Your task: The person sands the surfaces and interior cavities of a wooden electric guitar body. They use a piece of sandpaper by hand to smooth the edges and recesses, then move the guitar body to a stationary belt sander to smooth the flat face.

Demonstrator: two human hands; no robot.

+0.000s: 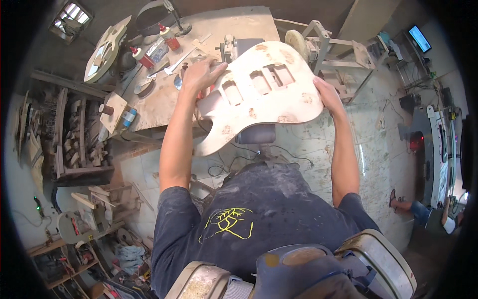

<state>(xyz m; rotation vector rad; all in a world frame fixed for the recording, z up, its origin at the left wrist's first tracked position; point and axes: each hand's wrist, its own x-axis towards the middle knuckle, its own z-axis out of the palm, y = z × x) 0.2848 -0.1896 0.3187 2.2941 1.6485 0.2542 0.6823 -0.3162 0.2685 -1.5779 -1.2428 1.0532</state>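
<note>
A pale wooden electric guitar body (pixel 259 102) is held up in front of me, its broad face toward me. Several rectangular pickup cavities are cut into it, and brown smudges dot the wood. My left hand (pixel 201 77) is closed at its left, neck-side end, with the fingertips partly hidden. My right hand (pixel 327 94) grips the rounded right edge, its fingers mostly behind the wood. Beneath the body, a dark cylindrical machine part (pixel 256 134) shows, partly covered by it.
A workbench (pixel 239 20) ahead carries red-capped glue bottles (pixel 170 37) and scattered tools. Another guitar body (pixel 107 50) stands at the far left. A wooden rack (pixel 82 139) holds offcuts. Cables (pixel 234 154) cross the floor. At right are a long machine (pixel 435 154) and another person (pixel 440 217).
</note>
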